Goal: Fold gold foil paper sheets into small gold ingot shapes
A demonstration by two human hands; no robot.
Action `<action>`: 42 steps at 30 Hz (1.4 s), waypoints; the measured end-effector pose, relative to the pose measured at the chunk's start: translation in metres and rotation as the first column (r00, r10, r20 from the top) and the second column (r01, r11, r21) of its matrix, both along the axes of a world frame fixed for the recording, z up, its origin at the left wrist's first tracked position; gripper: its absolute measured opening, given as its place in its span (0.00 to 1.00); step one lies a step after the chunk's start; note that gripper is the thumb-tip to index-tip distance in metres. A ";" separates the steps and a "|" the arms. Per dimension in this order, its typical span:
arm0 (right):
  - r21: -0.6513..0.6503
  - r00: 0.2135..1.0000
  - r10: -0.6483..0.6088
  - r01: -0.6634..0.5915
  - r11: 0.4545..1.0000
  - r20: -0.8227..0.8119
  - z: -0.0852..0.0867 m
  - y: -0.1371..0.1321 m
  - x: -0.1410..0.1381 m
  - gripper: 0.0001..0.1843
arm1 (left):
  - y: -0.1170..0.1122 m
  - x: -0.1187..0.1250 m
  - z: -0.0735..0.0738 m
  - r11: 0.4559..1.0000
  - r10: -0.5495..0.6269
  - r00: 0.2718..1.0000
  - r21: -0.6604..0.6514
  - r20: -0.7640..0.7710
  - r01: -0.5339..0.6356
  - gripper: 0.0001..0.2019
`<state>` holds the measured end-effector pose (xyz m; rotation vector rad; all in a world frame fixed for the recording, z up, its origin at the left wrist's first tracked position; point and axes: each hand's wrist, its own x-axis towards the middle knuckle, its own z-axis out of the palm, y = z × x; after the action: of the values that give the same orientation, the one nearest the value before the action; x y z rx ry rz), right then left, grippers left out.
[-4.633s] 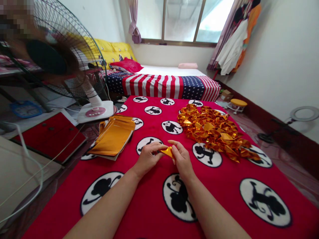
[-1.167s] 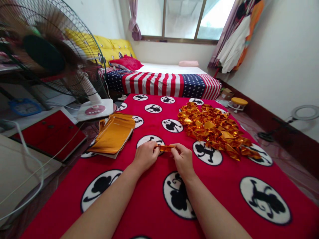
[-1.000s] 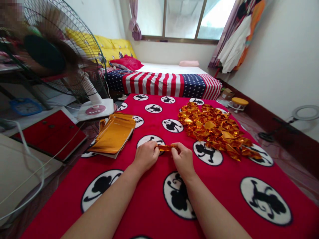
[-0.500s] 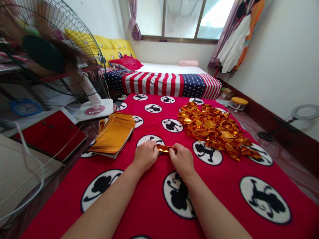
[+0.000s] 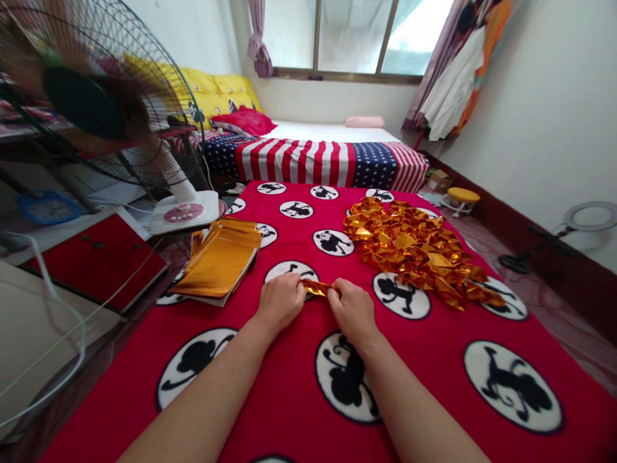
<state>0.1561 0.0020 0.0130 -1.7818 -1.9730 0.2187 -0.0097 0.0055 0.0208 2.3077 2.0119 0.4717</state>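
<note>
While both hands (image 5: 283,302) grip a gold strip (image 5: 316,289), red cloth (image 5: 282,399) around them, sheet stack (image 5: 222,260) at its left edge

On the counter (image 5: 424,379), the stack (image 5: 219,262) lies left, the pile (image 5: 409,247) right; between them, the strip (image 5: 315,289) spans from left hand (image 5: 282,299) to right hand (image 5: 353,308). The fan (image 5: 83,103) stands left of the stack, the bed (image 5: 318,134) behind the counter, below the window (image 5: 354,35).

Spread across my remote view, a red cloth (image 5: 279,392) printed with black-and-white discs (image 5: 402,296) bears 2 gold lots: 1 stack of flat foil sheets (image 5: 222,260) at its left edge, 1 heap of folded foil pieces (image 5: 405,244) toward the right.
</note>
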 end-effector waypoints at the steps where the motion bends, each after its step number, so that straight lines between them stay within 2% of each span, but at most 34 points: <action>1: 0.003 1.000 0.005 -0.005 1.000 0.000 0.000 0.000 0.000 0.10 | 0.000 0.000 0.000 1.000 -0.001 1.000 -0.006 0.002 0.001 0.12; 11: 0.035 1.000 0.007 -0.007 0.999 0.021 -0.001 0.000 -0.001 0.09 | 0.000 0.001 0.005 0.998 -0.011 1.000 -0.054 -0.005 0.011 0.13; 42: 0.061 1.000 0.011 -0.010 0.998 -0.014 -0.002 -0.001 0.000 0.10 | 0.002 -0.001 0.003 0.997 -0.058 0.998 -0.051 -0.026 0.056 0.14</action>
<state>0.1558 0.0013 0.0107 -1.7274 -1.9590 0.1724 -0.0109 0.0071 0.0235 2.3470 1.9398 0.3836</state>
